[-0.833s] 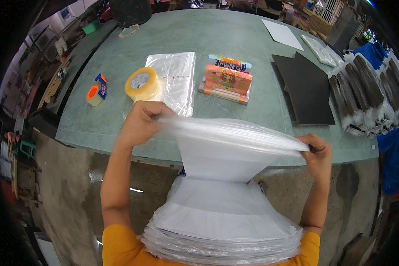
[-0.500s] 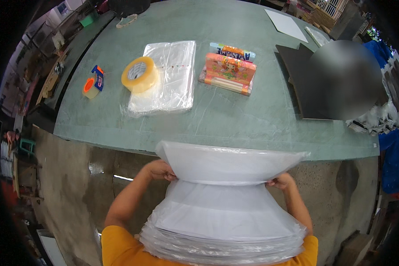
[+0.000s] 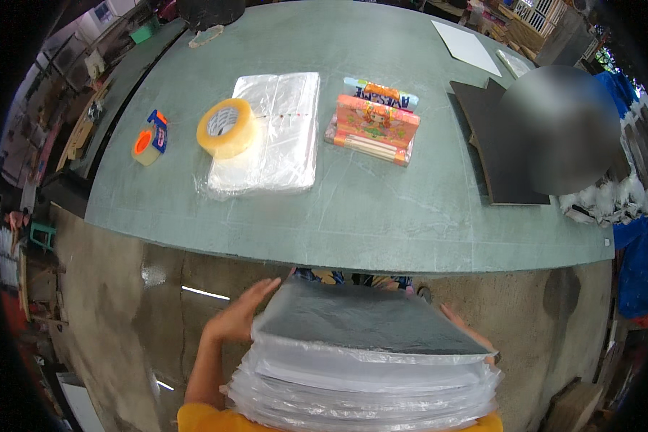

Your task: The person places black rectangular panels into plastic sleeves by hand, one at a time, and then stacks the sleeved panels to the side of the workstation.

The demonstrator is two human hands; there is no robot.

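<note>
Close to my body rises a stack of white packs in clear plastic point(image 3: 367, 392), with a dark grey surface point(image 3: 360, 317) on top. My left hand point(image 3: 241, 313) is open at the stack's left side, its fingers stretched forward along the edge. On the other side my right hand point(image 3: 468, 331) has its fingers extended, partly hidden behind the stack's right edge. Neither hand grips anything that shows. Whether the palms press on the stack I cannot tell.
The green table point(image 3: 266, 223) bears a large tape roll point(image 3: 227, 128) on clear plastic bags point(image 3: 284, 151), a small tape dispenser point(image 3: 150, 140), a pink pencil pack point(image 3: 376, 126) and dark boards point(image 3: 493, 144). A white sheet point(image 3: 466, 48) lies at the far right.
The raised white sheet at the table edge has come down, and a dark surface now tops the stack. Both hands have let go and moved back along its sides.
</note>
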